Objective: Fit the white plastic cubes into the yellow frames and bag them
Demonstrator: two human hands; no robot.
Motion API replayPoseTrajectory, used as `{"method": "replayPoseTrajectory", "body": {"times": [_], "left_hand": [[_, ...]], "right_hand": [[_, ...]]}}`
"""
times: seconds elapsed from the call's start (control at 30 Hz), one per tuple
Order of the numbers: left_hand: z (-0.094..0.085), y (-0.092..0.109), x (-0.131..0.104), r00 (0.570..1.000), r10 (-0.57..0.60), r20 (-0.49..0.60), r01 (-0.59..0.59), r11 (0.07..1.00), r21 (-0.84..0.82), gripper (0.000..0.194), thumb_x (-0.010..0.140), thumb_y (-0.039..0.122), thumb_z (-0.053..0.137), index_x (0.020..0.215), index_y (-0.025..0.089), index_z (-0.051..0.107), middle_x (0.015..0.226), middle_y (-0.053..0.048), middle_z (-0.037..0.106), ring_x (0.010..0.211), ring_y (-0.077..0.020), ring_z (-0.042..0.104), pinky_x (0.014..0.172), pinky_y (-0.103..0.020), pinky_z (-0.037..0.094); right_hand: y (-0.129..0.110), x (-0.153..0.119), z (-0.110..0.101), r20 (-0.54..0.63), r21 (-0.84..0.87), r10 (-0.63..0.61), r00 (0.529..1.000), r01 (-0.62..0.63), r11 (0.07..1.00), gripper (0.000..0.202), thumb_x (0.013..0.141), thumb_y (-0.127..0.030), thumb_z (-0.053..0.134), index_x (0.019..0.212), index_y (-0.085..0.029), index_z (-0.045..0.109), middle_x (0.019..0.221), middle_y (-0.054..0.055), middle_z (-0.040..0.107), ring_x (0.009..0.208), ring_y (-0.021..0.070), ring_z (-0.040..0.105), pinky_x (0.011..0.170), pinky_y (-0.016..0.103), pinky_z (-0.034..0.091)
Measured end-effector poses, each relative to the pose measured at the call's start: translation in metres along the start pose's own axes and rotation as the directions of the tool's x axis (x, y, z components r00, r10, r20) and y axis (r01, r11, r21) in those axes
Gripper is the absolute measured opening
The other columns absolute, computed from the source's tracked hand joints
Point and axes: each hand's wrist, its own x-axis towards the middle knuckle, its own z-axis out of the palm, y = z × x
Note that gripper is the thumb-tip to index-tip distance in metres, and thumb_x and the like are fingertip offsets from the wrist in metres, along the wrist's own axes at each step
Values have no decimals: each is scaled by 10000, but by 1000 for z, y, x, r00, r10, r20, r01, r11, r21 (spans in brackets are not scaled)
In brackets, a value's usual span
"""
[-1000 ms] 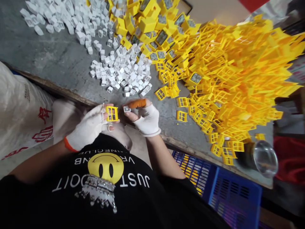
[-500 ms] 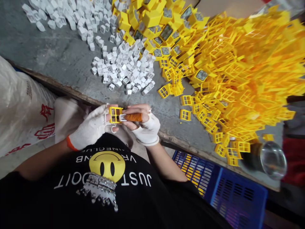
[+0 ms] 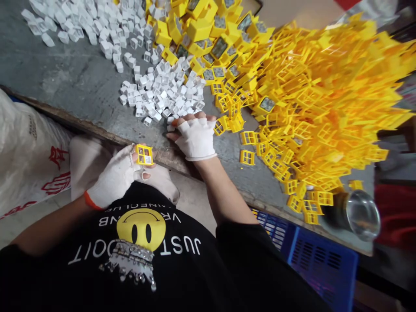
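Note:
In my left hand [image 3: 113, 175], gloved in white with bare fingertips, is a small yellow window-like plastic frame [image 3: 144, 154] with crossbars. A white piece [image 3: 147, 159] sits in its lower right opening. My right hand [image 3: 196, 136], in a similar fingerless glove, reaches over the near edge of the pile of small white hollow plastic cubes [image 3: 162, 92]. An orange cover shows on its forefinger. Thumb and forefinger are apart, on either side of a white cube [image 3: 170, 128]; whether they touch it I cannot tell. The other fingertips rest at the pile's edge.
Yellow window-like frames [image 3: 248, 157] lie to the right, beside a large heap of yellow parts [image 3: 328, 99]. Yellow housings [image 3: 201, 26] with grey insides are piled behind. A metal container [image 3: 362, 214] stands at the right, blue crates [image 3: 321, 260] below, a white sack [image 3: 30, 151] at left.
My right hand has left the yellow frame and moved up to the white cubes. A white piece it held at the frame now sits inside it. My left hand still holds the frame.

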Motion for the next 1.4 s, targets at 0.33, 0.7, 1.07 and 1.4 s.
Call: {"method": "replayPoseTrajectory", "body": {"times": [0.33, 0.7, 1.07, 1.4], "left_hand": [[-3, -5, 4, 991, -57, 117, 61, 998, -31, 209, 947, 264, 771, 1136, 178, 741, 1124, -99, 777, 883, -219, 745, 654, -294, 593], [-19, -5, -5, 985, -54, 165, 65, 996, -59, 237, 920, 283, 827, 1135, 205, 763, 1113, -80, 780, 911, -232, 750, 683, -313, 590], [-22, 5, -7, 999, -3, 34, 6, 997, -78, 253, 935, 297, 786, 1162, 203, 727, 1092, -65, 765, 884, -233, 759, 730, -333, 592], [-25, -4, 0, 973, 48, 224, -25, 995, -102, 310, 835, 294, 900, 1082, 189, 745, 1076, -65, 768, 886, -216, 751, 677, -289, 620]], "right_hand": [[-29, -49, -3, -187, 404, 15, 982, 63, 913, 248, 1012, -463, 618, 1123, -284, 750, 1122, 92, 771, 1107, 316, 674, 1047, 531, 488], [-45, -38, -1, -179, 496, -252, 951, 308, 812, 326, 1066, -517, 553, 1148, -324, 803, 1224, 53, 818, 1110, 271, 728, 1019, 462, 538], [-44, 41, -12, 8, 124, -18, 1000, 17, 992, 307, 1038, -456, 566, 1150, -228, 738, 1181, 146, 778, 1277, 412, 612, 1121, 632, 394], [-53, -45, 5, -430, 500, -279, 858, 484, 718, 328, 1075, -540, 603, 1073, -284, 808, 1046, 29, 850, 958, 223, 735, 922, 414, 539]]}}
